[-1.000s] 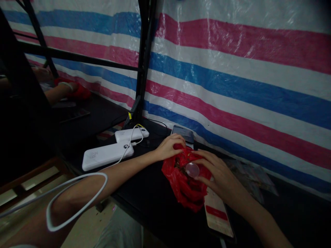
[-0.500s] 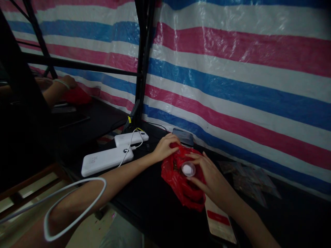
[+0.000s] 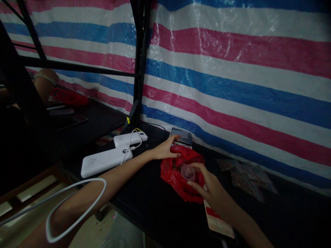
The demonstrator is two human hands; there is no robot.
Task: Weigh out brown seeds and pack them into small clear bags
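A red plastic bag lies open on the black table, with small dark contents that are too dim to make out. Above its opening, my right hand holds a small clear cup between thumb and fingers. At the bag's upper left edge is my left hand, its fingers apart and nothing seen in it. Part of a phone with a lit screen shows under my right wrist.
Two white power banks with a white cable lie left of the bag. A dark device rests behind it, and clear packets lie to the right. Beyond the black frame, a person's arm is near another red bag.
My left hand has opened away from the bag's edge. The cup has tilted and the white patch seen in it before is gone. At the far left, the other person's arm has shifted left.
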